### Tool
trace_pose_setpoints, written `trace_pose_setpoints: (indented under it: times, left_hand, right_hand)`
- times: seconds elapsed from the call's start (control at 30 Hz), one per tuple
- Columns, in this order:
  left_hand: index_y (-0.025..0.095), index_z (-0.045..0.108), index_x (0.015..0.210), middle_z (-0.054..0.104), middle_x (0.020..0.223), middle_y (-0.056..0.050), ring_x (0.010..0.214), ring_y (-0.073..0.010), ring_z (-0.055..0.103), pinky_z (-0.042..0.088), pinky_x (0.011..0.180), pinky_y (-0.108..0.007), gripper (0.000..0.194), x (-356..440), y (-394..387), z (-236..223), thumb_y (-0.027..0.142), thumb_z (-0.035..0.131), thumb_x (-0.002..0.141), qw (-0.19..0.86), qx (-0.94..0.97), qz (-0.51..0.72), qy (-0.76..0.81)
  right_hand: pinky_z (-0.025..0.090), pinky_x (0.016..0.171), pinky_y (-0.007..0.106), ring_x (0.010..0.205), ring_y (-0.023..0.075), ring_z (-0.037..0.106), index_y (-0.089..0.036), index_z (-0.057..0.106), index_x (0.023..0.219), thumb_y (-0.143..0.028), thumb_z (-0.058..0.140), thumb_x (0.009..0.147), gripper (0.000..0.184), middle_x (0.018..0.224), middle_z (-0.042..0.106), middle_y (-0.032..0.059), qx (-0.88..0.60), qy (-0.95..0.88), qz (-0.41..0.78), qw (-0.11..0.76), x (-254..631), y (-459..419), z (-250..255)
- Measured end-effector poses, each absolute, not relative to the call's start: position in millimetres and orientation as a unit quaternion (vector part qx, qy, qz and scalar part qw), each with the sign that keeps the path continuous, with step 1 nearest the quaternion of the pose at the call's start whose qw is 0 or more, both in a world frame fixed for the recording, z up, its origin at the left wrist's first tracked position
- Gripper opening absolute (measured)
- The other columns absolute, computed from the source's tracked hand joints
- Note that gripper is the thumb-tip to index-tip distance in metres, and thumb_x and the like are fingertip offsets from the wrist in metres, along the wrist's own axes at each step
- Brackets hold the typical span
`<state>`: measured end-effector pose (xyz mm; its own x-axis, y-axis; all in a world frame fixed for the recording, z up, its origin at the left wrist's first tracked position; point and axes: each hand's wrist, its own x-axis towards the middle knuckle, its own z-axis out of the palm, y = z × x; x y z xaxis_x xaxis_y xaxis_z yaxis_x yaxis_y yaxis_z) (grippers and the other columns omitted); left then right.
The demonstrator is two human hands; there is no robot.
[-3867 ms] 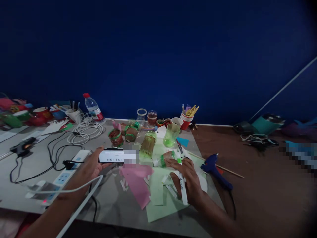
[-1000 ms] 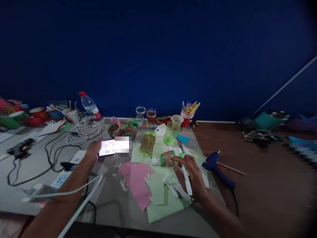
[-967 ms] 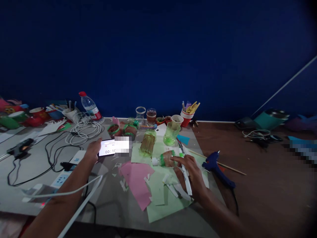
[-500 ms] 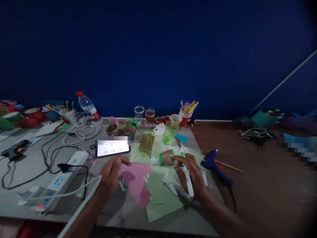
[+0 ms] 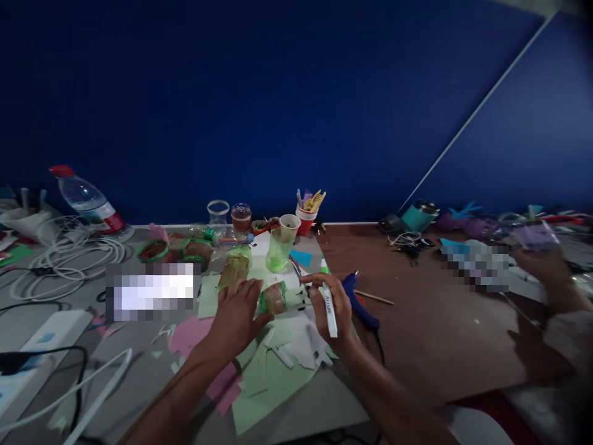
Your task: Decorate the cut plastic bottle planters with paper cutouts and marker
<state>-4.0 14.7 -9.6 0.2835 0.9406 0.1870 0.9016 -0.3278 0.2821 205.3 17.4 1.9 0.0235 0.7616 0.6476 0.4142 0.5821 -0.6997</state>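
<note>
A small plastic bottle (image 5: pixel 277 298), painted green and brown, lies on its side on pale green paper (image 5: pixel 259 395). My left hand (image 5: pixel 238 314) is around its left end, fingers over the top and thumb in front, hiding the capped neck. Close to the bottle's right end, my right hand (image 5: pixel 337 303) is closed around a white acrylic marker (image 5: pixel 330 312), which lies across the fingers. Pink paper (image 5: pixel 189 334) is partly covered by my left forearm. Behind the bottle stand a green-tinted cut bottle (image 5: pixel 278 250) and another green-brown bottle (image 5: pixel 235 267).
A blue glue gun (image 5: pixel 360 306) and a thin stick (image 5: pixel 375 298) lie at right. Cups, a water bottle (image 5: pixel 90 201), cables and a power strip (image 5: pixel 44 352) occupy the left and back. Another person's hand (image 5: pixel 542 266) holds something purple at far right.
My left hand has moved right from the pink paper to the painted bottle's left end. The marker stays in my right hand. The view has turned right, bringing another person's arm in.
</note>
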Motion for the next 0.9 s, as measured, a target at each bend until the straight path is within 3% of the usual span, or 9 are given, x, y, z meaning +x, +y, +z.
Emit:
trace_pose_setpoints:
  times: [0.3, 0.5, 0.6, 0.7, 0.8, 0.9]
  left_hand:
    - [0.014, 0.043, 0.132, 0.056, 0.129, -0.015, 0.120, -0.0376, 0.043, 0.033, 0.092, -0.050, 0.054, 18, 17, -11, 0.026, 0.055, 0.080, 0.045, 0.805, 0.119, 0.580]
    - [0.015, 0.046, 0.129, 0.058, 0.122, -0.017, 0.119, -0.0380, 0.043, 0.032, 0.095, -0.054, 0.054, 17, 19, -12, 0.031, 0.057, 0.078, 0.105, 0.769, 0.234, 0.586]
    - [0.018, 0.039, 0.135, 0.048, 0.134, -0.017, 0.125, -0.0363, 0.041, 0.032, 0.100, -0.051, 0.068, 15, 18, -4, 0.038, 0.062, 0.074, 0.205, 0.678, 0.375, 0.599]
    - [0.023, 0.036, 0.137, 0.046, 0.138, -0.013, 0.124, -0.0323, 0.046, 0.039, 0.099, -0.042, 0.079, 14, 15, 11, 0.037, 0.071, 0.067, 0.407, 0.543, 0.484, 0.553]
    - [0.022, 0.049, 0.129, 0.059, 0.126, -0.011, 0.117, -0.0301, 0.054, 0.043, 0.095, -0.037, 0.074, 15, 11, 22, 0.035, 0.076, 0.062, 0.587, 0.426, 0.525, 0.446]
    - [0.020, 0.057, 0.120, 0.065, 0.118, -0.011, 0.110, -0.0293, 0.058, 0.044, 0.094, -0.037, 0.066, 16, 9, 21, 0.034, 0.079, 0.059, 0.653, 0.369, 0.527, 0.398]
  right_hand:
    - [0.047, 0.075, 0.034, 0.081, 0.0185, 0.057, -0.021, 0.059, 0.099, -0.020, 0.048, 0.087, 0.016, 0.093, 0.062, 0.0061, -0.430, -0.685, 0.158, 0.567, 210, 20, 2]
    - [0.047, 0.079, 0.036, 0.086, 0.0195, 0.058, -0.021, 0.056, 0.101, -0.022, 0.046, 0.088, 0.016, 0.096, 0.062, 0.0075, -0.425, -0.676, 0.147, 0.584, 208, 23, 2]
    - [0.047, 0.079, 0.037, 0.087, 0.0193, 0.058, -0.021, 0.049, 0.108, -0.026, 0.043, 0.090, 0.020, 0.103, 0.061, 0.0095, -0.421, -0.614, 0.141, 0.652, 209, 28, -5]
    - [0.048, 0.077, 0.038, 0.087, 0.0192, 0.059, -0.021, 0.040, 0.114, -0.029, 0.040, 0.091, 0.025, 0.109, 0.060, 0.0120, -0.419, -0.576, 0.157, 0.684, 209, 32, -10]
    - [0.047, 0.080, 0.040, 0.089, 0.0200, 0.061, -0.021, 0.040, 0.116, -0.030, 0.041, 0.092, 0.026, 0.103, 0.064, 0.0109, -0.406, -0.598, 0.191, 0.664, 207, 28, -11]
    - [0.046, 0.083, 0.040, 0.088, 0.0201, 0.063, -0.021, 0.042, 0.116, -0.030, 0.042, 0.092, 0.026, 0.095, 0.067, 0.0079, -0.387, -0.634, 0.236, 0.626, 203, 21, -10]
